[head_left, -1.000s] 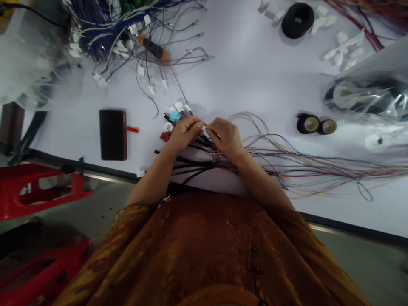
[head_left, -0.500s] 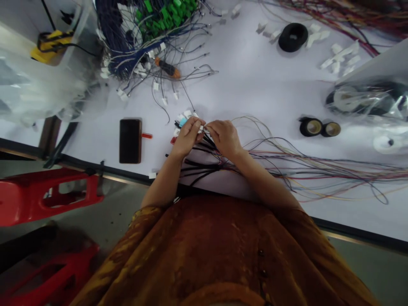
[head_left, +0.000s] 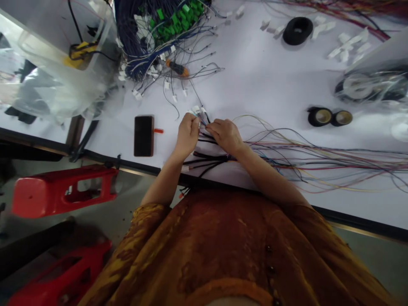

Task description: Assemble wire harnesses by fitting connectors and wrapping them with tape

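Observation:
My left hand is closed, thumb against fingers, on a small white connector that is mostly hidden in the grip. Close beside it, my right hand pinches a thin wire at the connector's edge. White plugs lie just beyond the left fingertips. Black-sleeved cable branches run under and below my hands. From them a long bundle of thin coloured wires stretches to the right across the white table.
Left of my hands lies a phone beside a small orange piece. Blue wires with green connectors and an orange-black screwdriver are behind. Tape rolls stand at right. Red stools are below the table edge.
The view has shifted, so the table's things appear further right. My left hand has turned more upright, and less of the white connector shows. Some black cable ends now hang over the table edge.

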`<state>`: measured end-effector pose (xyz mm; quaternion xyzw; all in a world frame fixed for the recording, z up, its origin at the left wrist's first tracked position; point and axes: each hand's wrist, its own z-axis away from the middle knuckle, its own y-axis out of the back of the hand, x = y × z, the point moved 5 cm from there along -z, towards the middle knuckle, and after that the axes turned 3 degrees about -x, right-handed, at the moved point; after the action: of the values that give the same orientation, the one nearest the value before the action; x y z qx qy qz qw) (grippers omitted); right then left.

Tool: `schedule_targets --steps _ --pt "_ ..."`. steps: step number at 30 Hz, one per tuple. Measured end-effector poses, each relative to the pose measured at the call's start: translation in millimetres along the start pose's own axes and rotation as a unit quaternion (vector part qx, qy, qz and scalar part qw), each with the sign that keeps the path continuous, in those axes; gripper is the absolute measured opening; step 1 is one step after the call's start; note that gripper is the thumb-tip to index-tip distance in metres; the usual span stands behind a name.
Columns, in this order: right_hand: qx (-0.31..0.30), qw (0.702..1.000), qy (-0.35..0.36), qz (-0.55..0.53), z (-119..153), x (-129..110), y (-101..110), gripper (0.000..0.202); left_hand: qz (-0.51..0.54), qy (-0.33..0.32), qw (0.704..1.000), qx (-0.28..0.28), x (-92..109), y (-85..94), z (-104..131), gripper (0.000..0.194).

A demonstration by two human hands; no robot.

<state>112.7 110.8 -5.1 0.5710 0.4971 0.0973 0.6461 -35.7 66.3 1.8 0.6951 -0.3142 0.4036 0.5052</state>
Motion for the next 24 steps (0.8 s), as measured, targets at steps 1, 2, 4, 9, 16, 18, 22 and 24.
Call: schedule_targets --steps 1,2,4,9,16,18,22,24 --pt "0.003 1.0 0.005 0.003 1.6 0.9 -1.8 0.046 -0.014 0.001 1.0 0.012 -2.2 3.5 2.3 0.051" --pt "0.004 1.0 0.008 0.007 3.5 2.0 -3.3 0.044 -0.023 0.003 1.0 0.021 -4.4 6.4 4.3 0.051" --pt "0.002 1.0 0.008 0.012 7.5 3.9 -5.3 0.04 -0.027 0.007 0.999 0.023 -7.3 10.5 7.5 0.052" --pt "0.028 0.999 0.012 -0.034 15.5 2.8 -1.9 0.03 0.071 0.045 0.996 -0.012 -5.1 21.0 8.4 0.048" --pt "0.082 0.991 -0.041 -0.1 24.7 -10.2 3.0 0.031 0.311 0.167 0.932 -0.08 5.1 -3.0 22.2 0.029" --pt "0.075 0.992 -0.049 -0.089 24.0 -16.5 1.2 0.032 0.325 0.176 0.926 -0.072 3.9 -14.3 26.6 0.021" --pt "0.041 0.995 -0.071 -0.06 24.1 -17.9 -2.8 0.031 0.264 0.173 0.948 -0.029 -5.6 -12.2 30.1 0.019" --pt "0.017 0.996 -0.076 -0.046 28.7 -14.2 -6.1 0.029 0.232 0.175 0.957 0.007 -10.4 -0.7 30.4 0.018"
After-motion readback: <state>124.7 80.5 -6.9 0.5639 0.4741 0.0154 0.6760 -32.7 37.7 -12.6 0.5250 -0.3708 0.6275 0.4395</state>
